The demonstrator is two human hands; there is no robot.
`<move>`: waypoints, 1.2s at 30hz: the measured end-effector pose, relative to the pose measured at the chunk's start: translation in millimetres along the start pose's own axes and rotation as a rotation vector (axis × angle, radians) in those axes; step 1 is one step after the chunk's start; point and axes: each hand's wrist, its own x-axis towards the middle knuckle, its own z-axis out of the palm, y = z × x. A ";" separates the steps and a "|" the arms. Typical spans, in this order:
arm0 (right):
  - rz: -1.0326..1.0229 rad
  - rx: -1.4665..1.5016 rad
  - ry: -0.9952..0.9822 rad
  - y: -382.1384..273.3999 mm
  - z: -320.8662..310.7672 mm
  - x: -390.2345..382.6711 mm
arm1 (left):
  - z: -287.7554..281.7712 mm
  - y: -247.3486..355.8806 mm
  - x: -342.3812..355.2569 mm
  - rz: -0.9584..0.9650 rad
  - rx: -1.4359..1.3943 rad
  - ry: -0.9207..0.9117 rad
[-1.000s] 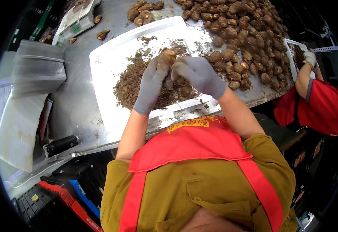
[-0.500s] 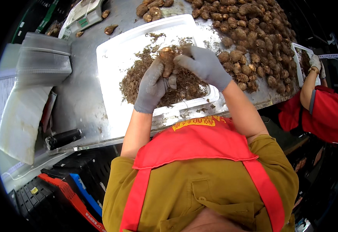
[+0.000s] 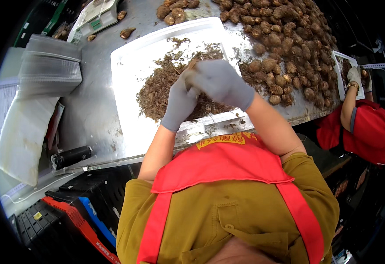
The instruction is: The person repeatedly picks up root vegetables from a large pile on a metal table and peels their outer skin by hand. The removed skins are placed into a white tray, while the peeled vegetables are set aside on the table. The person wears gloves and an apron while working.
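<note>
My left hand (image 3: 180, 104), in a grey knitted glove, is closed around a small brown taro root (image 3: 193, 64). Only a bit of the taro shows at the top, past the gloves. Across it lies my right hand (image 3: 224, 82), gloved alike, its curled fingers pressed in against the taro and the left hand, somewhat smeared by motion. Both hands are above a white plastic tray (image 3: 124, 83). Dark fibrous peelings (image 3: 150, 97) are heaped in the tray, around and beneath the hands.
A big pile of taro roots (image 3: 285, 39) covers the right of the metal table (image 3: 91, 127). A scale (image 3: 96, 17), clear plastic boxes (image 3: 49, 66) and a black roll (image 3: 72, 157) stand left. Another person's gloved hand (image 3: 354, 75) works over a tray at right.
My right hand has moved left and in over the taro, covering most of it. The left hand has turned, so its back now shows. The other person's hands have shifted slightly.
</note>
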 end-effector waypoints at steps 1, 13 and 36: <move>0.243 0.276 0.065 0.1 -8.0 1.2 | -2.4 6.3 -0.1 -0.075 -0.117 -0.020; 0.827 0.411 -0.239 15.3 18.4 -49.0 | -28.7 -22.2 -2.7 -0.201 -1.363 -0.239; 0.715 0.322 -0.184 6.3 -2.6 2.1 | -26.1 -4.1 6.4 -0.188 -1.328 -0.011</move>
